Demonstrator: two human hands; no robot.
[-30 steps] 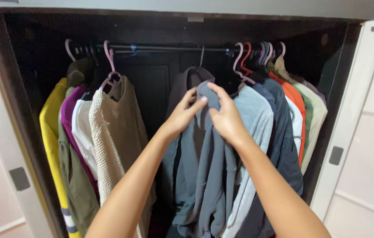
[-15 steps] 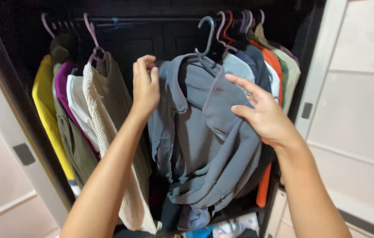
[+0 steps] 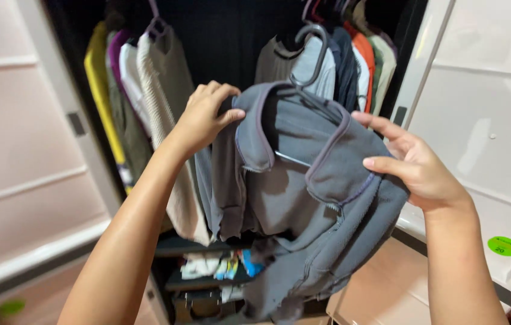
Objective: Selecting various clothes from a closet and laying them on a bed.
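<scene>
Grey fleece jacket lifted off the wardrobe rail

The grey fleece zip jacket (image 3: pixel 291 180) on its dark grey plastic hanger (image 3: pixel 309 66) occupies the centre of the frame, in front of the open wardrobe. Half a second earlier the hanger hook sat at the rail among the other garments; it now hangs free below it, so the jacket is detached and carried by both hands. The left hand (image 3: pixel 204 117), centre left, is closed on the jacket's left shoulder. The right hand (image 3: pixel 421 168), centre right, supports the right shoulder, thumb pressed on the fabric, fingers extended. The beige knitted top (image 3: pixel 159 90) hangs upper left; the orange garment (image 3: pixel 364 51) hangs upper right
</scene>
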